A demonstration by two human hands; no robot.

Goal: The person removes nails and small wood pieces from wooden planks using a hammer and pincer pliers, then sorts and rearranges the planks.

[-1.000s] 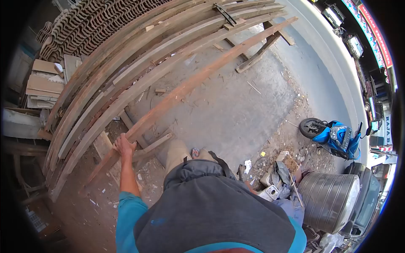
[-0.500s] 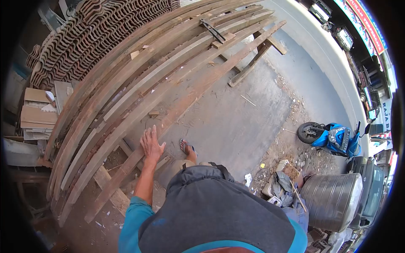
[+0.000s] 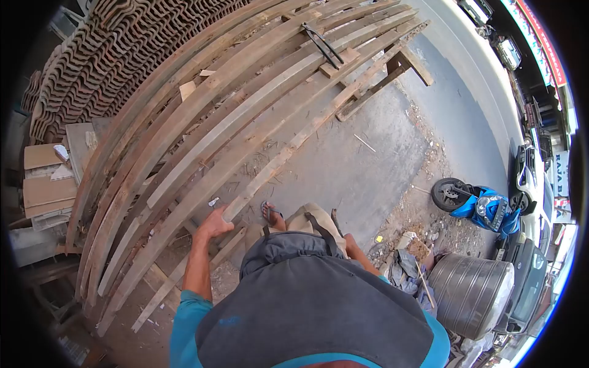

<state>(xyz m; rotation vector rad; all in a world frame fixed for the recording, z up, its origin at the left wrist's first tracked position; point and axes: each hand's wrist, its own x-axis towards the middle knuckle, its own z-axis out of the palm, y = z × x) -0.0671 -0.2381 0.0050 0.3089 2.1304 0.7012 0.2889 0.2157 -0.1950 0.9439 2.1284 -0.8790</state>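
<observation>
My left hand (image 3: 213, 224) is closed on the nearest long wooden beam (image 3: 285, 153), low along its length. That beam lies on supports at the outer side of a row of several similar beams (image 3: 202, 144). Long-handled pincers (image 3: 322, 46) rest across the beams near the far end, beside a small wood block (image 3: 339, 63). My right hand (image 3: 351, 241) is low at my right side, mostly hidden by my body, its fingers out of sight. A slim dark object (image 3: 336, 222) sticks up next to it; I cannot tell whether it is held.
Stacked roof tiles (image 3: 116, 67) stand behind the beams, with cardboard boxes (image 3: 49, 184) at left. A wooden trestle (image 3: 414, 66) supports the far end. At right are a blue motorbike (image 3: 488, 205), a ribbed metal drum (image 3: 469, 294), rubble (image 3: 417, 245) and parked vehicles by the road.
My left hand has gone from spread fingers above the nearest beam to gripping it. The beam now shows a paler, narrower face. My right forearm has come into view at my side.
</observation>
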